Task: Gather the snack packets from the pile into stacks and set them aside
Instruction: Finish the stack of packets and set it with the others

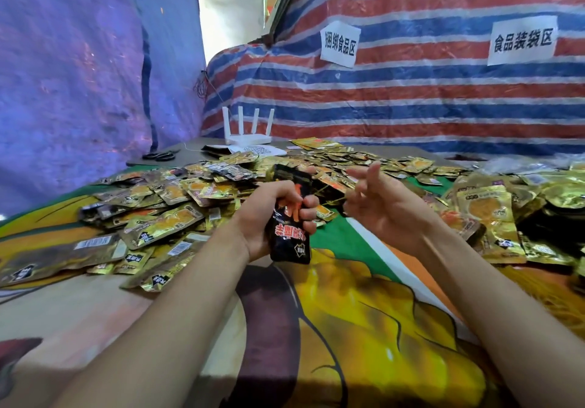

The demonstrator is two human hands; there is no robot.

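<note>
1. A makeshift food-packing work area is showing itself here: a red, white and blue striped plastic tarpaulin (pixel 411 97) is hanging as the back wall, and a blue-purple plastic sheet (pixel 79 75) is closing off the left side.
2. Two white paper signs are hanging on the stripes, one reading 捆绑食品区 (pixel 340 43) and the other 食品装袋区 (pixel 522 42), naming food bundling and bagging zones.
3. A sprawling heap of small gold foil snack packets (pixel 190 192) is lying across the bench (pixel 364 312), which is wearing a colourful printed cloth.
4. Black-handled scissors (pixel 160 155) and a white four-antenna router (pixel 248 129) are sitting at the bench's far edge.
</note>
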